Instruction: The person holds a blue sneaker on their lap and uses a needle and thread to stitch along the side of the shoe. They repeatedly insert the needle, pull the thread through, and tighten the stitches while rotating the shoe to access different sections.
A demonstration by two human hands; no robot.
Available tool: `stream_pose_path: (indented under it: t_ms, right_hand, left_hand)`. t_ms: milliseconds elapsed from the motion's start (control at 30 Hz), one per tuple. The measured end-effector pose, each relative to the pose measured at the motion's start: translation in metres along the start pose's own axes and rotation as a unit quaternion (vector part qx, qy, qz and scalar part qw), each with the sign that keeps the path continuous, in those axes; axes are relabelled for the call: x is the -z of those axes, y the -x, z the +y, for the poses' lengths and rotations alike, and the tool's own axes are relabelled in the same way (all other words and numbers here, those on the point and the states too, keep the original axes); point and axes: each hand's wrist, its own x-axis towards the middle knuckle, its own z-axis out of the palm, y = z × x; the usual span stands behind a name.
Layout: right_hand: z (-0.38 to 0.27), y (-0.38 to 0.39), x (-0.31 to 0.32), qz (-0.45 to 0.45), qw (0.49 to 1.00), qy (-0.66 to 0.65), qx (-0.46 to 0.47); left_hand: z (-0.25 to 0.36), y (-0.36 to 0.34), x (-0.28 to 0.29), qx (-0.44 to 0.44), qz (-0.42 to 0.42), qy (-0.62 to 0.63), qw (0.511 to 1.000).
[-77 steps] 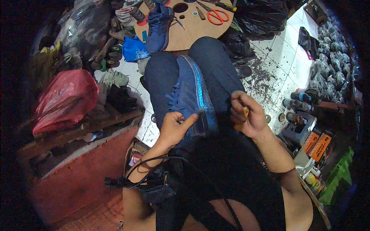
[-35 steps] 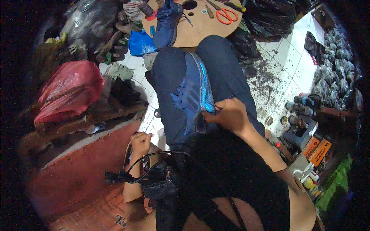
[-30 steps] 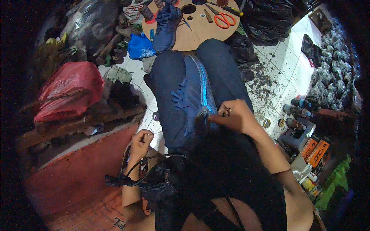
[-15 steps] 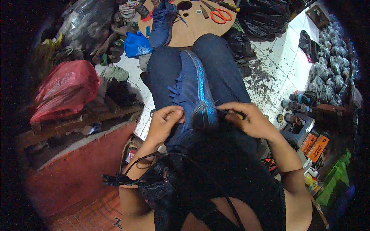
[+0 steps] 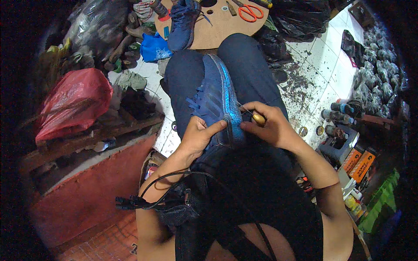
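A navy sneaker [image 5: 212,95] with a shiny blue-trimmed sole lies lengthwise on my dark-trousered lap, heel toward me. My left hand [image 5: 198,141] grips it near the heel, thumb pressed on the side beside the dark heel piece. At the sole's right edge, my right hand [image 5: 272,130] is closed on a small tool [image 5: 258,118] with a rounded yellowish handle and a thin shank reaching toward the shoe. Some fine strand shows by the shank and below the heel, too small to make out clearly.
A round board [image 5: 222,30] ahead holds another navy shoe [image 5: 180,28], spools, orange scissors [image 5: 250,13] and small tools. A pink bag [image 5: 72,104] rests on a wooden ledge at left. Bottles [image 5: 331,115], orange boxes [image 5: 361,165] and plastic-wrapped bundles [image 5: 374,78] are on the right.
My left hand was low at the left a second ago; it has risen onto the shoe's heel area. My right hand has shifted slightly, and its tool's handle shows more clearly.
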Motion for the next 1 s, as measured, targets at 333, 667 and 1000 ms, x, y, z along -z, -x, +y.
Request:
stream_pose_path:
  t_ms: [333, 667, 1000]
  right_hand:
    - [0.011, 0.002, -0.006, 0.019, 0.999, -0.017, -0.025]
    - [0.01, 0.0, -0.001, 0.003, 0.98, -0.122, -0.16]
    - [0.009, -0.002, -0.026, 0.058, 0.99, -0.129, -0.027]
  left_hand:
    - [-0.008, -0.007, -0.001, -0.032, -0.092, 0.125, 0.987]
    - [-0.008, -0.013, -0.012, -0.099, -0.049, 0.088, 0.99]
    - [-0.002, -0.013, -0.005, -0.167, -0.073, 0.089, 0.979]
